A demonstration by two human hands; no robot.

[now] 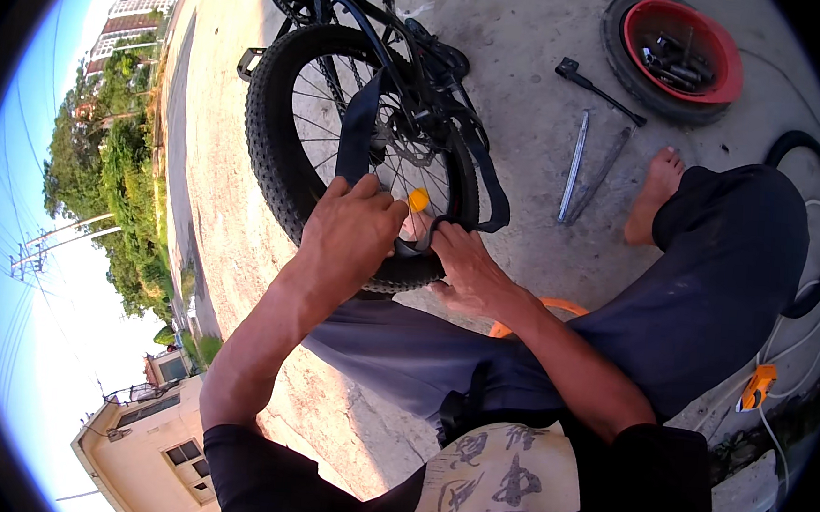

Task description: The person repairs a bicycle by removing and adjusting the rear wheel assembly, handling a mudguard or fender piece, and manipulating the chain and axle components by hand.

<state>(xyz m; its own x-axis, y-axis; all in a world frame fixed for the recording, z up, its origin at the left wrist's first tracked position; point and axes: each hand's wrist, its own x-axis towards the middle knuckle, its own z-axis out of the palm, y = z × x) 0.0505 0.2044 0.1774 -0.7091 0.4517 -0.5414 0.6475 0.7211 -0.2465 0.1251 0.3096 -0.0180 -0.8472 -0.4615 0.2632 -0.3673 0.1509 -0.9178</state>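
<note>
Black band [357, 135], just one, lies over one fat wheel [271, 140], in the upper middle of the view. Its left part has its long side running up and down, top leaning a little right, and it points down to the left hand [350, 234]. That hand is closed tight on the low end. Next comes one yellow knob [418, 200] by the left fingers; I cannot tell if they touch it. The band's right part drops, then bends back left to the right hand [470, 267], which has finger and thumb pinched on it. Farther right are one shiny bar [574, 167], one black wrench [600, 91], one bare foot [656, 191], one black tyre [618, 53] with one red bowl [728, 60] sitting in it, and one orange box [757, 386].
</note>
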